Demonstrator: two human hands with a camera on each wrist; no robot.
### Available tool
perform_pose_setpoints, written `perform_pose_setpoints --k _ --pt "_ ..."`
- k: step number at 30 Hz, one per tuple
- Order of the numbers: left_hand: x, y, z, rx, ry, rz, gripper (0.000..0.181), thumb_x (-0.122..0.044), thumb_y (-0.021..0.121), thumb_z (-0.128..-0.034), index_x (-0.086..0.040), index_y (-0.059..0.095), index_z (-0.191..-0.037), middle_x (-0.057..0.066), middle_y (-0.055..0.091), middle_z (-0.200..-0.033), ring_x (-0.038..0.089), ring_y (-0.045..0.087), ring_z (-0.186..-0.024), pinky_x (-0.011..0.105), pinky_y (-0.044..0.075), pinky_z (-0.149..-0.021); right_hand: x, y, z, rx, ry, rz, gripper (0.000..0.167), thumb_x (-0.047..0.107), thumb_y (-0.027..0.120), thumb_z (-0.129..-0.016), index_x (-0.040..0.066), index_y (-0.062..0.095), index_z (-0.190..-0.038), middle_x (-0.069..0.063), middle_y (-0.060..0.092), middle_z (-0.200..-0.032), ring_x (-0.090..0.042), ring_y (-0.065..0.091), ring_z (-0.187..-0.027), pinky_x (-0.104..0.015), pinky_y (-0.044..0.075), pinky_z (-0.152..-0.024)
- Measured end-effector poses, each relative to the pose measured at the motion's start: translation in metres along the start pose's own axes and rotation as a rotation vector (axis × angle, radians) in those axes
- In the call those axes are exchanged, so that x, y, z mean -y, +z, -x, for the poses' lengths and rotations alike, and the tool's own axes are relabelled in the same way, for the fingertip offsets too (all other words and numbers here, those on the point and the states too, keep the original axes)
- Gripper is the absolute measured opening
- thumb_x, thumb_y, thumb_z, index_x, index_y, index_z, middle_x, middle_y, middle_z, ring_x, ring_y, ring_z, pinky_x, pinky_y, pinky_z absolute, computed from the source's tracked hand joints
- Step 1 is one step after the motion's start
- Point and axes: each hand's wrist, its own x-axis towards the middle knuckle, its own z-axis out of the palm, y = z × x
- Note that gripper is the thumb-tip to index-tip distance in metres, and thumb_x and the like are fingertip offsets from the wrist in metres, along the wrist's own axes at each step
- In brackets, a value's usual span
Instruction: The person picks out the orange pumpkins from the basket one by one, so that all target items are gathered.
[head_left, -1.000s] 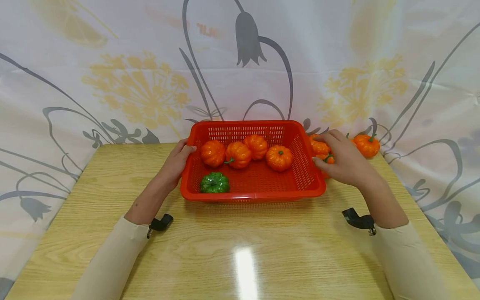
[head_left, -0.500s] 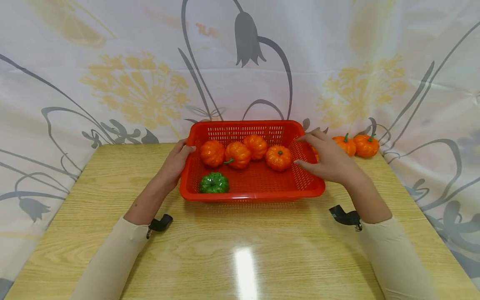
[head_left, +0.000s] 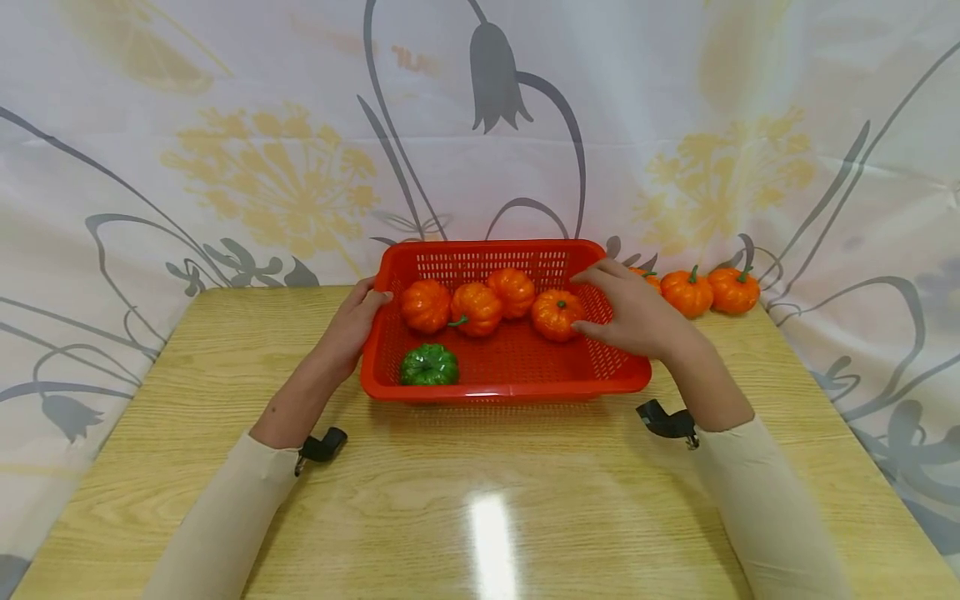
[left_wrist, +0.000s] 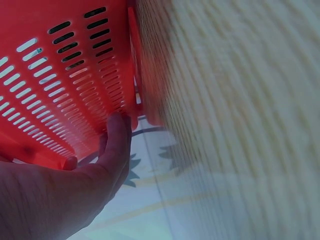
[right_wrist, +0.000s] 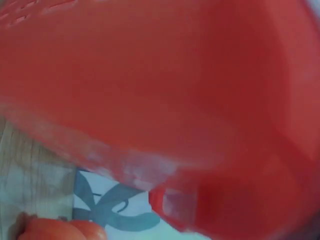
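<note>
A red plastic basket (head_left: 510,391) stands on the wooden table. My left hand (head_left: 352,329) grips its left rim, thumb over the edge; in the left wrist view the fingers (left_wrist: 116,142) lie along the slotted outer wall. Inside are several orange pumpkins and a green pumpkin (head_left: 429,365) at the front left. Over the basket's right side hovers my right hand (head_left: 637,317), thumb and fingers spread and holding nothing. Closest to its fingertips is the rightmost orange pumpkin (head_left: 557,315) in the basket. The right wrist view shows mainly blurred red basket wall (right_wrist: 150,85), without the hand.
Outside the basket at the back right, orange pumpkins (head_left: 687,293) stand in a row, one partly hidden behind my right hand. A floral cloth (head_left: 300,167) hangs behind the table (head_left: 390,517).
My right hand has moved left from the pumpkins outside the basket to over its right side, uncovering those pumpkins. The left hand and basket have stayed in place.
</note>
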Motion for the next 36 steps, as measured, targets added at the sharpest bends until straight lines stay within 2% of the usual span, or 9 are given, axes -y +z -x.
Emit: perform_pose_setpoints --k 8,14,18,22,28,36 --pt "-0.001 0.0 0.0 0.009 0.002 -0.007 0.06 -0.032 0.043 -0.1095 -0.012 0.031 -0.165 0.019 0.05 -0.155 0.034 0.058 -0.133 0.026 0.058 -0.092 0.002 0.009 -0.013 0.004 0.018 0.038 0.053 0.024 0.079 -0.095 -0.004 0.062 -0.137 -0.021 0.056 -0.133 -0.04 0.06 -0.117 -0.057 0.05 -0.106" --pt "-0.002 0.001 0.0 0.014 0.0 -0.01 0.06 -0.032 0.043 -0.1095 -0.012 0.031 -0.165 0.018 0.05 -0.155 0.035 0.058 -0.134 0.029 0.058 -0.095 0.003 0.02 -0.025 0.028 0.017 0.172 0.052 0.026 0.077 -0.096 -0.008 0.062 -0.132 -0.023 0.057 -0.124 -0.038 0.061 -0.106 -0.054 0.054 -0.098" --pt "-0.002 0.001 -0.001 0.012 -0.002 -0.011 0.06 -0.032 0.043 -0.1092 -0.013 0.03 -0.165 0.018 0.05 -0.155 0.035 0.059 -0.133 0.029 0.059 -0.095 0.003 0.026 -0.029 0.052 0.003 0.261 0.049 0.026 0.079 -0.095 -0.006 0.066 -0.13 -0.023 0.06 -0.119 -0.039 0.06 -0.107 -0.053 0.053 -0.101" --pt "-0.001 0.001 -0.001 0.007 -0.005 -0.014 0.06 -0.032 0.043 -0.1089 -0.013 0.031 -0.165 0.019 0.05 -0.155 0.035 0.059 -0.133 0.028 0.059 -0.094 0.002 0.03 -0.029 0.063 -0.013 0.314 0.05 0.024 0.082 -0.093 -0.002 0.068 -0.133 -0.023 0.062 -0.122 -0.039 0.062 -0.109 -0.053 0.054 -0.101" --pt "-0.001 0.0 0.0 0.002 -0.009 -0.02 0.06 -0.031 0.043 -0.109 -0.013 0.031 -0.165 0.018 0.05 -0.155 0.034 0.058 -0.134 0.027 0.058 -0.094 0.003 0.032 -0.028 0.082 -0.022 0.327 0.054 0.023 0.084 -0.091 0.0 0.065 -0.137 -0.023 0.062 -0.132 -0.041 0.062 -0.119 -0.055 0.053 -0.105" --pt "0.0 -0.001 0.0 0.005 -0.007 -0.018 0.06 -0.032 0.043 -0.1092 -0.014 0.03 -0.166 0.018 0.05 -0.155 0.034 0.058 -0.134 0.028 0.058 -0.095 0.003 0.033 -0.029 0.079 -0.053 0.341 0.057 0.027 0.083 -0.092 -0.001 0.062 -0.137 -0.019 0.062 -0.131 -0.039 0.064 -0.117 -0.053 0.055 -0.102"
